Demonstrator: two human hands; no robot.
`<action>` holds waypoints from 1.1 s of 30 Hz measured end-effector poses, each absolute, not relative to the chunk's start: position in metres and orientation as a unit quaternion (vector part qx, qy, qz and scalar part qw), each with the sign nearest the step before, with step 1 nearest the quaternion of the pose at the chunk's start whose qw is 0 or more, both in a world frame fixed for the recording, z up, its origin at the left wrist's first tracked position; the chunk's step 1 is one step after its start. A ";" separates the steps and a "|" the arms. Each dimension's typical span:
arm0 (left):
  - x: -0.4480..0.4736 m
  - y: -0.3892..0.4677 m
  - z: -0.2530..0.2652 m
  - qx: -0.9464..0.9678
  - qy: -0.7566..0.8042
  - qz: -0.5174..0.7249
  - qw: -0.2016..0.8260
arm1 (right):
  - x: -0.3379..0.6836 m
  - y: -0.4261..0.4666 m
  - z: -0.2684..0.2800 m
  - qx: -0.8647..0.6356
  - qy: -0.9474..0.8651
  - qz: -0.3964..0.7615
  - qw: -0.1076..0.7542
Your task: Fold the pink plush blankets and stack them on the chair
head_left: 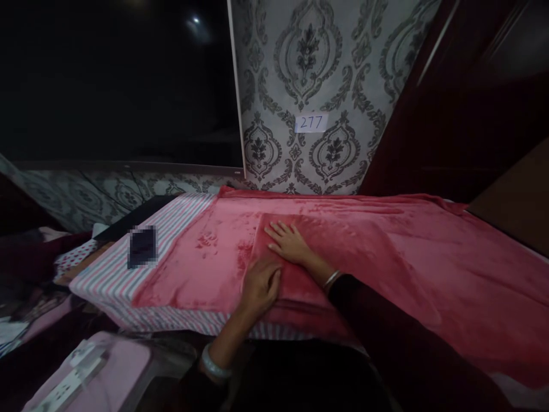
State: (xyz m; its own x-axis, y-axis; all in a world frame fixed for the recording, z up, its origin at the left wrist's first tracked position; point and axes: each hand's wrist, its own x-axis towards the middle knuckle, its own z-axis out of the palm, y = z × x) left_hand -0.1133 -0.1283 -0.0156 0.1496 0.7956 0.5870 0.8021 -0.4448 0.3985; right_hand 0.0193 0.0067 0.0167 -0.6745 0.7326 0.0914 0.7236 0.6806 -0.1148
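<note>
A red plush blanket (pixel 193 252) lies spread over a striped sheet, with a darker layer folded over at its middle. My right hand (pixel 289 241) presses flat on this folded layer, its fingers spread. Just below and to the left, my left hand (pixel 260 286) is closed at the fold's left edge, near the front of the blanket. Its fingers are bent, with the thumb alongside, and they seem to grip the cloth; the fingertips are partly hidden.
The striped sheet (pixel 171 214) shows at the left, with a dark blurred-out object (pixel 142 247) on it. A large dark screen (pixel 120 86) stands behind. At lower left, a power strip (pixel 64 389) rests on a pink stool (pixel 124 357). Brown furniture (pixel 514 194) borders the right.
</note>
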 end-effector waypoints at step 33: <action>-0.186 0.083 -0.014 -0.794 -0.518 -0.266 -0.173 | 0.076 -0.123 0.024 -0.149 -0.924 0.333 0.113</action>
State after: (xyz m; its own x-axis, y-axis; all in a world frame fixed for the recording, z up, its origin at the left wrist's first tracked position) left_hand -0.1860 0.0834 -0.0139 0.3219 0.9151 0.2430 0.7310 -0.4033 0.5504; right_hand 0.0761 -0.1229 0.0241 -0.9304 0.3497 0.1097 0.1997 0.7347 -0.6484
